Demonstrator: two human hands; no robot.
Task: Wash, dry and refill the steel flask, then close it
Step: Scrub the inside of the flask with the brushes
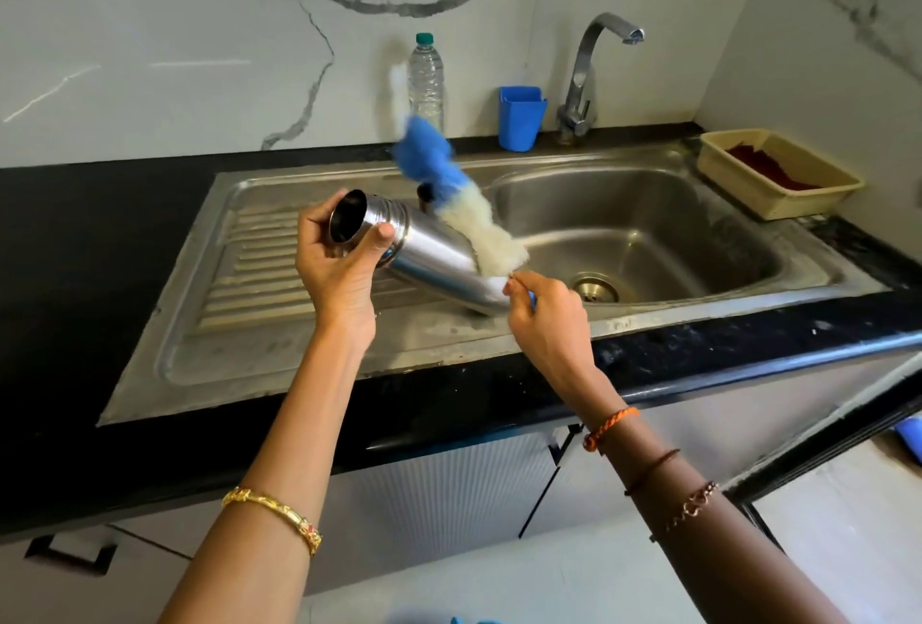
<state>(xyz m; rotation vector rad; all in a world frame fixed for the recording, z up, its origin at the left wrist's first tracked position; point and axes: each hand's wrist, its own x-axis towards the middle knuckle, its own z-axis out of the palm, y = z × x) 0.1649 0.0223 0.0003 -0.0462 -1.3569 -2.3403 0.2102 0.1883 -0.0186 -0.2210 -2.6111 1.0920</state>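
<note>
Head view: I see both hands over the sink (209,324) drainboard.
Left hand (339,264): wraps the steel flask (434,259) near its open mouth, tilted.
Right hand (546,319): pinches the bottle brush (474,219) handle beside the flask's base.

No lettering, brand, number or sign can be read anywhere here. The clear plastic bottle (425,75) by the wall carries no label that shows, the blue cup (520,118) is plain, and the steel flask (429,254) has a bare polished side with no mark on it. A faint stamp sits on the front rim of the sink (618,324), too small and blurred to make out.
</note>
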